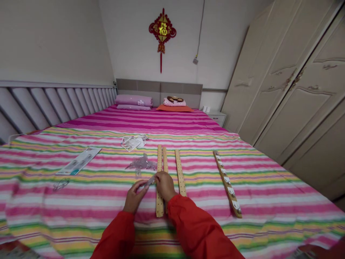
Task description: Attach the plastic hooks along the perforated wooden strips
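Observation:
My left hand (134, 196) pinches one end of a small translucent plastic packet (151, 181). My right hand (165, 185) has its fingers closed at the packet's other end, over the wooden strips. What the packet contains is too small to make out. Under my right hand lie a perforated wooden strip (159, 207) and a second wooden strip (165, 158) close beside it. A third wooden strip (180, 169) lies apart, just to the right. Beyond my left hand is a pile of clear plastic packets (143, 163).
On the striped bedsheet (102, 219), a wooden strip with several white-backed hooks (226, 180) lies at the right. A flat package (81, 160) and a thin wire-like bundle (61, 184) are at the left. White cards and wrappers (134, 142) lie farther back. Pillows (134, 100) rest by the headboard.

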`<act>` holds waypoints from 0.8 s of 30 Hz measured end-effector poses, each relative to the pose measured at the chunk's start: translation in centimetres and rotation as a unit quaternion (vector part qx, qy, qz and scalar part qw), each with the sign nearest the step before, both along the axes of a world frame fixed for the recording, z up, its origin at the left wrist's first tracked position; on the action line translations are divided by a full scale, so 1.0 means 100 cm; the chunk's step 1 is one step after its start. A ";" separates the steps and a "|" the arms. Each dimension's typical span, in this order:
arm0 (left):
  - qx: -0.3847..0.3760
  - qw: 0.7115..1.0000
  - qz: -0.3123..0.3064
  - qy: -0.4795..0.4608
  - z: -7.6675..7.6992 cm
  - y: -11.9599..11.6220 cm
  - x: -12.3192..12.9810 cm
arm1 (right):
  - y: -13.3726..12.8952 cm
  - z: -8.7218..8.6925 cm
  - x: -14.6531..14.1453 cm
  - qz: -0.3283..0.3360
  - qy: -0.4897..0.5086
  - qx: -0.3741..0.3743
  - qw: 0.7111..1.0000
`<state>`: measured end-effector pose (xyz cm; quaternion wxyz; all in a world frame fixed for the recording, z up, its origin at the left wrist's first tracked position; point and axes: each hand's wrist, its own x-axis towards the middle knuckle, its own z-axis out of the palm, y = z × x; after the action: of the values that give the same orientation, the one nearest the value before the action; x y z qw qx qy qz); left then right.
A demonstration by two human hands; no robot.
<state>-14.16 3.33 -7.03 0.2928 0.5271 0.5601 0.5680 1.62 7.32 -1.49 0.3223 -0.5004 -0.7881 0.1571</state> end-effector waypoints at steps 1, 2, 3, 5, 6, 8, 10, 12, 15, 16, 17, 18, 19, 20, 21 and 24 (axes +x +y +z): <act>0.002 1.000 0.002 0.000 0.000 0.000 0.000 | 0.000 0.000 -0.001 -0.001 -0.011 0.003 1.000; 0.003 1.000 0.003 -0.002 0.001 0.000 0.000 | 0.000 0.001 -0.001 -0.003 -0.020 0.007 1.000; 0.003 1.000 0.002 -0.005 0.002 0.000 0.000 | 0.000 0.001 -0.002 -0.004 -0.028 0.010 1.000; 0.003 1.000 -0.002 -0.016 0.004 -0.001 0.000 | -0.001 0.001 -0.002 -0.003 -0.042 0.016 0.999; 0.003 1.000 -0.005 -0.021 0.005 -0.001 0.000 | -0.001 0.000 -0.003 -0.003 -0.048 0.017 0.999; 0.005 1.000 -0.005 -0.027 0.007 -0.001 0.001 | -0.001 -0.001 -0.003 -0.004 -0.059 0.020 0.998; 0.004 0.999 0.001 -0.034 0.008 -0.002 0.001 | 0.000 -0.001 -0.004 -0.010 -0.072 0.020 0.997; -0.002 0.999 0.010 -0.046 0.008 -0.002 0.001 | 0.000 -0.001 -0.004 -0.020 -0.088 0.021 0.996; -0.011 0.998 0.014 -0.066 0.007 -0.001 -0.001 | 0.001 0.000 -0.005 -0.025 -0.110 0.025 0.993; -0.014 0.997 0.014 -0.070 0.007 -0.001 -0.001 | 0.000 0.000 -0.005 -0.023 -0.112 0.025 0.993; -0.017 0.997 0.014 -0.074 0.006 -0.001 -0.002 | 0.000 0.001 -0.005 -0.020 -0.111 0.023 0.993; -0.021 0.997 0.016 -0.077 0.006 -0.001 -0.002 | -0.001 0.002 -0.004 -0.017 -0.104 0.021 0.994; -0.025 0.996 0.019 -0.081 0.006 -0.001 -0.002 | -0.002 0.002 -0.004 -0.015 -0.093 0.019 0.995; -0.028 0.996 0.023 -0.085 0.006 -0.001 -0.002 | -0.003 0.003 -0.003 -0.014 -0.077 0.018 0.997; -0.031 0.995 0.028 -0.090 0.006 -0.001 -0.002 | -0.004 0.004 -0.003 -0.013 -0.056 0.018 0.998; -0.031 0.992 0.039 -0.115 0.007 -0.001 -0.002 | -0.008 0.007 -0.001 -0.009 0.030 0.019 0.999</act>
<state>-14.34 3.19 -6.35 0.3492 0.4271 0.5601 0.6180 1.53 6.50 -0.81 0.3562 -0.4965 -0.7764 0.1544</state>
